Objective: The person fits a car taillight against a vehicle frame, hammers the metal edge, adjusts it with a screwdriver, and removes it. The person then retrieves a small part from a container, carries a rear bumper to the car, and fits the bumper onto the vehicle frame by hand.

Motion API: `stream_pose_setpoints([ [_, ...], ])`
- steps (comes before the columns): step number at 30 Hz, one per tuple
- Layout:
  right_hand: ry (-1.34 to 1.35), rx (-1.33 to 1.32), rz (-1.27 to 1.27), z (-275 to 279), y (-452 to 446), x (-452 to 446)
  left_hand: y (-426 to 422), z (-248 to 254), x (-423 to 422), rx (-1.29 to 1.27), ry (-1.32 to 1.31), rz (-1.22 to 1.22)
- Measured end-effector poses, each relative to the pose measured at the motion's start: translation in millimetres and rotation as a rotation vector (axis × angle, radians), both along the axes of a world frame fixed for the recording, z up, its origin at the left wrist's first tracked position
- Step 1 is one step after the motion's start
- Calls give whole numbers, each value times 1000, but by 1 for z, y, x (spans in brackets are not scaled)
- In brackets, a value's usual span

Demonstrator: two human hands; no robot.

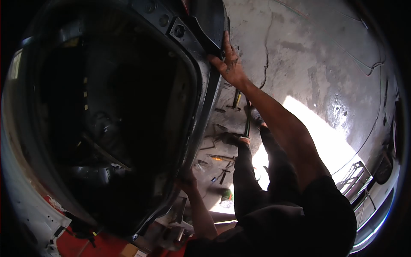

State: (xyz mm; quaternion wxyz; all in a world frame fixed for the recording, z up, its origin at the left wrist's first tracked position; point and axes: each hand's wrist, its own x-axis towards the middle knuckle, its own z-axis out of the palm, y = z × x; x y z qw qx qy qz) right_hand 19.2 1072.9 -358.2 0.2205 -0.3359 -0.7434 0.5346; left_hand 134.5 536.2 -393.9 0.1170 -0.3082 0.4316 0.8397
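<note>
A large dark car panel frames a big, dark window or opening; I cannot tell whether glass fills it. Against the panel's upper right edge rests my right hand, fingers stretched along the outside and thumb apart, beside a dark trim piece. Lower down, my left hand touches the inner edge of the same frame. Its fingers are lost in shadow, so their grip cannot be made out.
On the concrete floor lie a hammer and several other tools. A green can stands near my legs. A thin hose runs along the right. White bodywork borders the lower left, above a red surface.
</note>
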Motion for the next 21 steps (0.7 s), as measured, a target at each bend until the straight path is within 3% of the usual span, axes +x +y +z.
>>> stream_pose_setpoints([
  [4,18,-48,115,6,12,15,-4,0,-5,54,-50,33],
  [6,140,370,186,-60,26,16,0,0,0,-408,118,-244],
  [8,214,26,147,-56,29,18,2,3,-1,-499,165,-314],
  [11,176,-412,-9,-36,20,18,1,9,-3,-75,49,-111],
  [14,108,-293,113,-54,12,15,-1,6,-2,67,91,-93],
  [21,129,-202,82,-29,-5,18,-13,2,-4,-58,4,-80],
])
